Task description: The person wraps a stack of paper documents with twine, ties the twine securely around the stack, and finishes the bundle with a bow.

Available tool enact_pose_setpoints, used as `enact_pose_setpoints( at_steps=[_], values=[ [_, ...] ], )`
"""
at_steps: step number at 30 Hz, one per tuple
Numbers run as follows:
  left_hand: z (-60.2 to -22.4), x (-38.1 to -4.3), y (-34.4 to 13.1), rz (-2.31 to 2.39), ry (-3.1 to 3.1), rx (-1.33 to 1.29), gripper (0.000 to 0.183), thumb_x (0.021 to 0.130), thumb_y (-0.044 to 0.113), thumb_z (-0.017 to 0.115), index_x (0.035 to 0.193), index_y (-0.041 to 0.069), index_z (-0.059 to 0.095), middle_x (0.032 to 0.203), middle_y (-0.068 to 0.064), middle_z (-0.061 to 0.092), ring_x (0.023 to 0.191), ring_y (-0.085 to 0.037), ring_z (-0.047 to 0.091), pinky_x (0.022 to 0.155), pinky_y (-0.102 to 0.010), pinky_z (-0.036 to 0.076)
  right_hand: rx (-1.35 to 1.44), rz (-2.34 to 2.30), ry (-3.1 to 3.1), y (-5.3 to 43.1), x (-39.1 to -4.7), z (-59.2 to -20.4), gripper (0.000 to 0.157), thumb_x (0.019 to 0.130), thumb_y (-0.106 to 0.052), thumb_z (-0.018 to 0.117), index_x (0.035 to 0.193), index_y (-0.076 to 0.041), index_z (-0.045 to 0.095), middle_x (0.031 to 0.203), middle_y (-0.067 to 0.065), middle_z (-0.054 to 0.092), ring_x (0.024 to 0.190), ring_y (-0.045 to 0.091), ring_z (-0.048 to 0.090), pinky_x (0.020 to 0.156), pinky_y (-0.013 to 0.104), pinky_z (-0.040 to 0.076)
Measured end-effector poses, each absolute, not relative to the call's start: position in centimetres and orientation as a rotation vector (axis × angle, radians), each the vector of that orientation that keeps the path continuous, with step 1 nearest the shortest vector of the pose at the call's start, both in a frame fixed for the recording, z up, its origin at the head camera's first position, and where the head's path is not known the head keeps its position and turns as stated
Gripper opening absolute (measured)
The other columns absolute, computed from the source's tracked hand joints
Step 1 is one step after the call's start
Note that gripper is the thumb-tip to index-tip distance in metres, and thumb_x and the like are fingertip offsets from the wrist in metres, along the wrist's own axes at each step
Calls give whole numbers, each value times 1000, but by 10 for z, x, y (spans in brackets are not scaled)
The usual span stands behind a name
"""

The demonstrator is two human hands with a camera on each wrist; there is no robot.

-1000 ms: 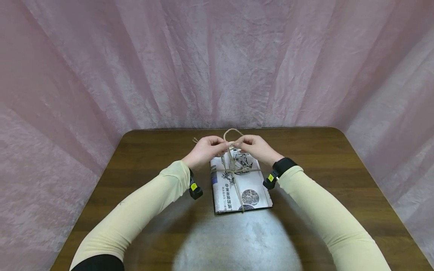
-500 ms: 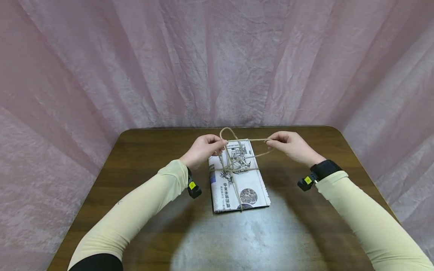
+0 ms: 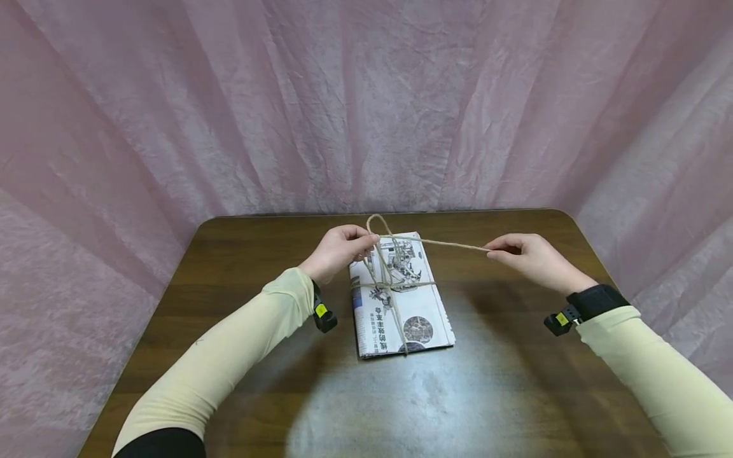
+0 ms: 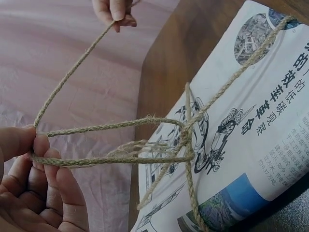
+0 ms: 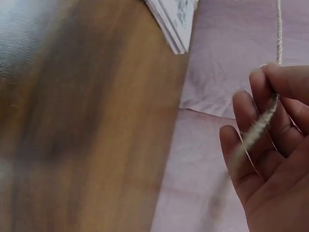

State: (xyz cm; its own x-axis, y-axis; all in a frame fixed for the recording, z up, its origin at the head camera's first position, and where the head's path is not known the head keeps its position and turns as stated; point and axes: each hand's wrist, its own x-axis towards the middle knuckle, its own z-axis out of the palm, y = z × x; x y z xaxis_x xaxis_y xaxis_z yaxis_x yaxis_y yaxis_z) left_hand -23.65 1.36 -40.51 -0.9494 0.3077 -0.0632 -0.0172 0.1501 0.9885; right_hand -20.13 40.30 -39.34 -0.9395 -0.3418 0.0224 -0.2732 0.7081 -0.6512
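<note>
A folded stack of newspaper (image 3: 420, 305) lies on the table, with brown twine (image 4: 231, 79) crossing it lengthwise and across. My left hand (image 3: 339, 250) pinches the twine between thumb and fingertips over the stack's far left corner. From the knot (image 4: 186, 137) two strands run up to those fingers, as the left wrist view shows. A small loop of twine stands beyond the fingertips. Out to the right, my right hand (image 3: 523, 257) pinches the twine's other stretch, which runs nearly straight between both hands. In the right wrist view a loose tail (image 5: 248, 137) hangs across the right palm.
The brown wooden table (image 3: 275, 394) has rounded far corners. Right behind its far edge hangs a pink velvet curtain (image 3: 401, 108). Each wrist wears a black band with a small camera (image 3: 325, 317).
My right hand has moved from beside the left hand out to the right, drawing the twine out into a nearly straight line. The left hand has stayed near the stack's far left corner.
</note>
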Motion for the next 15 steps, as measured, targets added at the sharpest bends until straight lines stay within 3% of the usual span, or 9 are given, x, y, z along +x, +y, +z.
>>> enact_pose_setpoints(
  at_steps=[7, 15],
  values=[
    [-404, -236, 16, 1851, 2203, 256, 37, 95, 27, 69, 110, -7, 67, 87, -7, 62, 72, -15, 52, 62, -25, 43, -518, -1025, 2824, 399, -203, -416, 36, 100, -42, 58, 124, -18, 68, 118, 2, 66, 103, 20, 60, 83, 41, 50],
    [-405, -236, 17, 1848, 2210, 258, 36, 94, 28, 70, 108, -4, 67, 89, -10, 64, 74, -15, 54, 64, -26, 44, -486, -1010, 2811, 368, -211, -445, 32, 101, -33, 58, 119, -9, 71, 115, 6, 68, 101, 22, 61, 84, 44, 49]
  ],
)
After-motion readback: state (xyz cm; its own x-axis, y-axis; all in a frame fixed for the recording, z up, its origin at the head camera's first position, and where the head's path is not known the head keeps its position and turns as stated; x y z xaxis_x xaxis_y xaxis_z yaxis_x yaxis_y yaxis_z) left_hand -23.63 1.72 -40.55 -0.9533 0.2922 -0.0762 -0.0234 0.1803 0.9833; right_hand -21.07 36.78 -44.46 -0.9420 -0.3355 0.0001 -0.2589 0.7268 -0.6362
